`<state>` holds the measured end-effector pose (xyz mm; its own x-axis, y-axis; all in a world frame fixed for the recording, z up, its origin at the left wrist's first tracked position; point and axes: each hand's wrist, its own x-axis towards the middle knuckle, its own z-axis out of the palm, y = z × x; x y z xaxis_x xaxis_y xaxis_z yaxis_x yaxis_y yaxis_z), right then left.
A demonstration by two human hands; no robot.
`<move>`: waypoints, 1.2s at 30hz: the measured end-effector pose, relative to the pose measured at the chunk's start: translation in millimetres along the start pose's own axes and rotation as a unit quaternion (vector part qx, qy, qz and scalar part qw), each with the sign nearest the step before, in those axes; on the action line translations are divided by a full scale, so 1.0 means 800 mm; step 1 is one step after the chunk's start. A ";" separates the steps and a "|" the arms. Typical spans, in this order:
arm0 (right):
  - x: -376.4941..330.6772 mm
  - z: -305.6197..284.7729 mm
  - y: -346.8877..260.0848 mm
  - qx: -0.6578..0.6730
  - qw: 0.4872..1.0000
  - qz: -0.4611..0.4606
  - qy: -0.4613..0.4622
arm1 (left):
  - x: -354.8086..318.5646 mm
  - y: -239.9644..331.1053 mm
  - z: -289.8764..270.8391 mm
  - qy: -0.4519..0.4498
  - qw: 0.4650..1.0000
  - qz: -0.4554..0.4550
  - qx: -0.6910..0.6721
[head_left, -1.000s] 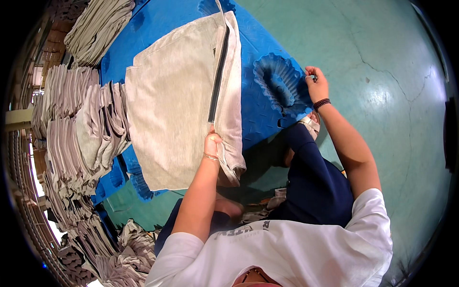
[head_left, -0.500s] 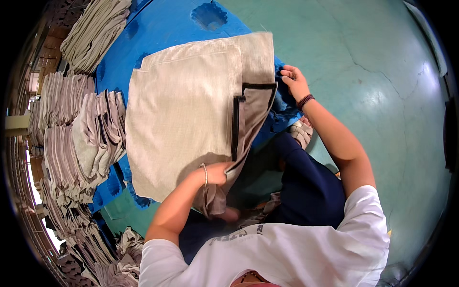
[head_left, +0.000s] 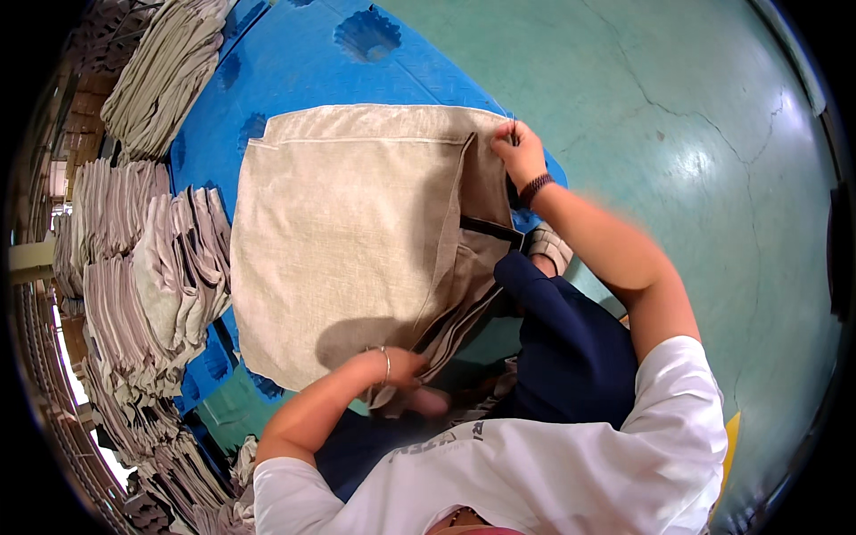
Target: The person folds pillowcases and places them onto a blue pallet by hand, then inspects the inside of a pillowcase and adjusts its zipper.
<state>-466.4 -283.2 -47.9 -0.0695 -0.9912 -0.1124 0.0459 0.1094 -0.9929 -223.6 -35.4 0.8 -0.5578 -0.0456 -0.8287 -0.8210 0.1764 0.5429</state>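
Observation:
A large beige woven fabric cover (head_left: 343, 236) with a dark zipper strip along one edge lies spread on a blue plastic pallet (head_left: 294, 80). My right hand (head_left: 517, 152) pinches the cover's far right corner, a dark band on its wrist. My left hand (head_left: 397, 370), with a thin bracelet, grips the near corner where the folded edge bunches. A flap of the cover is folded over along the right side, near my dark blue trousers (head_left: 571, 348).
Stacks of folded beige covers (head_left: 134, 276) line the left side, and another pile (head_left: 165, 76) sits at the upper left. A green concrete floor (head_left: 678, 116) with cracks stretches to the right. A sandal (head_left: 548, 245) shows beside the cover.
The cover has been pulled toward me and spread flatter. My right hand moved from the pallet's hole to the cover's far corner; my left hand slid down along the near edge.

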 end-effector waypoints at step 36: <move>-0.069 -0.024 -0.057 0.099 0.956 0.058 -0.271 | 0.062 0.073 -0.240 0.705 0.647 0.179 -0.229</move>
<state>-484.0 -232.0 2.5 0.4708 -0.8722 -0.1324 0.2138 0.2584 -0.9421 -322.6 -216.0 17.9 -0.0141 -0.9908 0.1343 -0.3782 0.1296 0.9166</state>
